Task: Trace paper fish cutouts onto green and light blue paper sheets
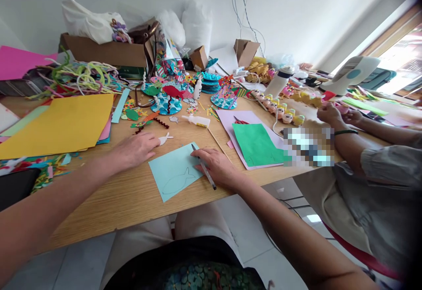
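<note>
A light blue paper sheet (pixel 174 171) lies on the wooden table (pixel 132 197) in front of me, with a fish outline drawn on it. My right hand (pixel 216 164) rests on the sheet's right edge, fingers closed around a pen (pixel 204 167) that lies flat across them. My left hand (pixel 136 148) is to the left of the sheet, fingers curled, touching a small white fish cut-out (pixel 165 139) at its fingertips.
A green sheet (pixel 257 145) on lilac paper lies to the right, with a glue bottle (pixel 197 121) behind. A yellow sheet (pixel 59 125), pipe cleaners (pixel 82 78), boxes and decorated paper fish crowd the back. Another person (pixel 369 167) sits at right, hands busy.
</note>
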Motion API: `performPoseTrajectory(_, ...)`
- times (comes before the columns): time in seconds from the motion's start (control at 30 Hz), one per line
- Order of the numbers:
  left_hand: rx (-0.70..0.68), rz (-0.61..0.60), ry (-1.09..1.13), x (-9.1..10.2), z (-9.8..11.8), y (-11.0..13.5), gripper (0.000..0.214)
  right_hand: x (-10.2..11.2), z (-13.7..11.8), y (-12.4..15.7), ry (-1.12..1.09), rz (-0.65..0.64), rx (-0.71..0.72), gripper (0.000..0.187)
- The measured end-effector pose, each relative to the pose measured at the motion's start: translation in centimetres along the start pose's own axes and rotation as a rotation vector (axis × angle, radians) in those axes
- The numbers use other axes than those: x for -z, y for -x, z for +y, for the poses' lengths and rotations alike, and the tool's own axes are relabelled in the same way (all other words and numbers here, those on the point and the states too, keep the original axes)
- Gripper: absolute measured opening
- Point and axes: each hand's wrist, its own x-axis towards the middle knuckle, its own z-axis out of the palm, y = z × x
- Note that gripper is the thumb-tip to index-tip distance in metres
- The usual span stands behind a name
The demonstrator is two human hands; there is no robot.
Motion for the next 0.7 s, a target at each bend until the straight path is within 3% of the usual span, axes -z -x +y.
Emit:
performPoseTrajectory(0.13, -0.098, 0.087, 0.143, -0.3, 1.9, 2.1, 0.022, 0.5, 0.4, 0.1, -0.032, 0.033, 0.026, 0.030)
performPoseTrajectory(0.27, -0.138, 0.185, 0.292, -0.4, 4.0, 4.5, 0.026, 1.3, -1.2, 0.9, -0.195, 0.262, 0.008, 0.021)
performPoseTrajectory(0.37, -0.118, 0.261, 0.356, -0.6, 5.8, 6.3, 0.026, 1.0, -3.4, 1.8, -0.457, 0.391, -0.128, 0.016)
performPoseTrajectory(0.53, -0.072, 0.350, 0.396, -1.2, 8.2, 8.5, 0.024, -1.1, -6.6, 2.3, -0.858, 0.302, -0.357, 0.010)
performPoseTrajectory(0.7, -0.042, 0.399, 0.414, -1.9, 9.8, 9.5, 0.026, -2.1, -7.8, 1.8, -0.873, 0.256, -0.392, 0.003)
